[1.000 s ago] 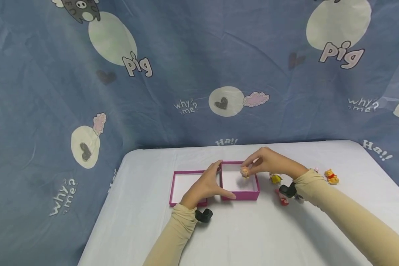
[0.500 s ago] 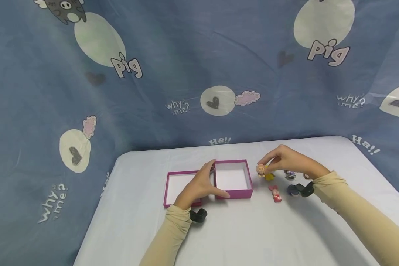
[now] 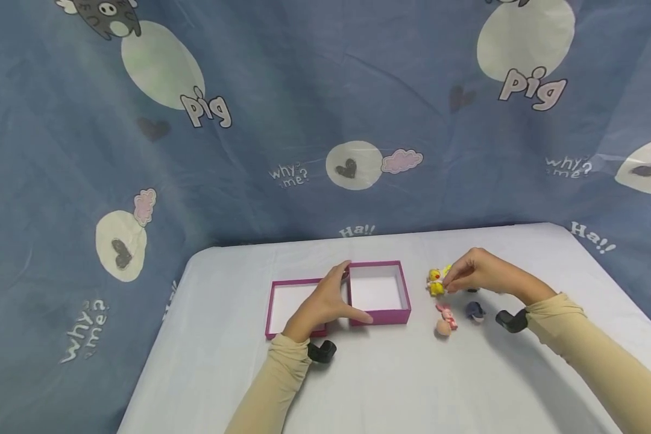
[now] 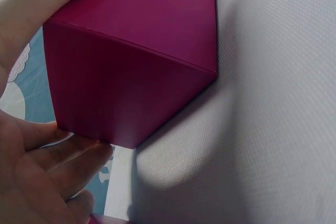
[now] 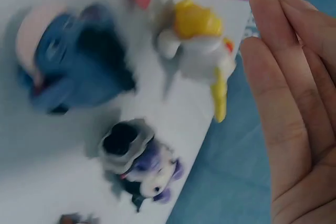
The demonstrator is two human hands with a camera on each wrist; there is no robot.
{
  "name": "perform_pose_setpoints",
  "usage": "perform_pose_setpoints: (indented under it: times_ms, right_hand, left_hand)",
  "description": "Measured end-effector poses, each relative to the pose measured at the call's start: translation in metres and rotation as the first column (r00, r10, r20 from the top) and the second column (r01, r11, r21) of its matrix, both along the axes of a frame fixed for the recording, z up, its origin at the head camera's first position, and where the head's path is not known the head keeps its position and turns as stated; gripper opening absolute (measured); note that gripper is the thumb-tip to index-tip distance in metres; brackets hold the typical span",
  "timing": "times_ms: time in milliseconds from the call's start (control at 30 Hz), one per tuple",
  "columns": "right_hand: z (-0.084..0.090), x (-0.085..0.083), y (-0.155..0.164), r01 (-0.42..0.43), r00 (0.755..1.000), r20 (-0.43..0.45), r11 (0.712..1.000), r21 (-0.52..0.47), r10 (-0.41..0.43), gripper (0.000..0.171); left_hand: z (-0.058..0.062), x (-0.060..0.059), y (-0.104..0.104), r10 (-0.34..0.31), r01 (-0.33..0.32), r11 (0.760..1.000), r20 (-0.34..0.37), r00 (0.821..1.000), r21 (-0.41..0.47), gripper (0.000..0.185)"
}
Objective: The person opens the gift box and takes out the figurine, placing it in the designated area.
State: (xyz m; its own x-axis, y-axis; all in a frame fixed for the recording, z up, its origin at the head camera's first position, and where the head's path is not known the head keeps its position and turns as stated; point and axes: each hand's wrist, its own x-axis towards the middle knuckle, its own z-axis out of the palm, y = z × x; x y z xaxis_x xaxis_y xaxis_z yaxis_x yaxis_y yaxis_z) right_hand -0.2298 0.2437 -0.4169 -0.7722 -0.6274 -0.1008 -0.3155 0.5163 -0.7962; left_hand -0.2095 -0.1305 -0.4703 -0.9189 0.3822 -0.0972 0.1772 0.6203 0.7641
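— Gripping the open magenta box (image 3: 380, 292), the left hand (image 3: 325, 301) has its thumb along the near wall and its fingers over the far left corner; the left wrist view shows only that corner of the box (image 4: 131, 72), dark and close, with the fingers (image 4: 47, 166) pressed beneath it.

— And the right hand (image 3: 474, 274)?

— Its fingertips meet the yellow figure (image 3: 436, 282), which stands on the table (image 3: 385, 374) just right of the box; whether they pinch it or only touch it I cannot tell, since the knuckles cover the contact; the right wrist view shows straight fingers (image 5: 294, 103) beside the yellow figure (image 5: 197, 40), blurred.

— What lies around it?

— Nearer the person, a pink figure (image 3: 446, 319) lies on the table, its shape hard to read; a dark blue figure (image 3: 474, 310) sits just right of it; a small purple-and-white figure (image 5: 139, 161) shows in the right wrist view only, hidden behind the hand from above; the box's lid (image 3: 293, 304) lies open-side up, touching the box's left wall, partly covered by the left wrist.
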Motion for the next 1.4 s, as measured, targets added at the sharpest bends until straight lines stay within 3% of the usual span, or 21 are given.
perform_pose_setpoints:
  times_ms: [167, 400, 500, 633, 700, 867, 1100, 1400]
  right_hand:
    - [0.006, 0.012, -0.013, -0.051, 0.998, -0.040, 0.997, 0.052, 0.053, 0.014]
    - [-0.004, 0.051, -0.032, -0.211, 0.971, -0.071, 0.961, 0.181, 0.226, 0.014]
    - [-0.010, 0.062, -0.038, -0.240, 0.950, -0.143, 0.942, 0.233, 0.277, 0.017]
    - [-0.017, 0.066, -0.047, -0.261, 0.895, -0.282, 0.918, 0.298, 0.346, 0.016]
    - [-0.018, 0.065, -0.050, -0.266, 0.884, -0.294, 0.908, 0.324, 0.364, 0.014]
    - [-0.018, 0.063, -0.055, -0.233, 0.895, -0.276, 0.895, 0.381, 0.350, 0.013]
    - [-0.014, 0.065, -0.056, -0.193, 0.890, -0.306, 0.886, 0.421, 0.339, 0.014]
    - [-0.017, 0.063, -0.052, -0.225, 0.947, -0.131, 0.894, 0.387, 0.294, 0.011]
  left_hand:
    - [0.001, -0.001, 0.002, 0.016, -0.016, 1.000, -0.004, 1.000, -0.017, 0.137]
    - [0.000, 0.000, 0.003, 0.014, -0.014, 1.000, 0.013, 1.000, -0.021, 0.137]
    - [0.001, 0.000, 0.003, 0.016, -0.015, 1.000, 0.023, 1.000, -0.013, 0.137]
    - [0.001, 0.001, 0.002, 0.015, -0.015, 1.000, 0.023, 1.000, -0.003, 0.136]
    - [0.000, 0.001, 0.002, 0.012, -0.012, 1.000, 0.020, 1.000, 0.002, 0.136]
    - [0.001, 0.001, 0.003, 0.016, -0.016, 1.000, 0.021, 1.000, 0.003, 0.136]
    - [0.000, 0.000, 0.005, 0.015, -0.015, 1.000, 0.018, 1.000, 0.002, 0.136]
    - [0.000, 0.001, 0.005, 0.020, -0.020, 1.000, 0.007, 1.000, -0.008, 0.135]
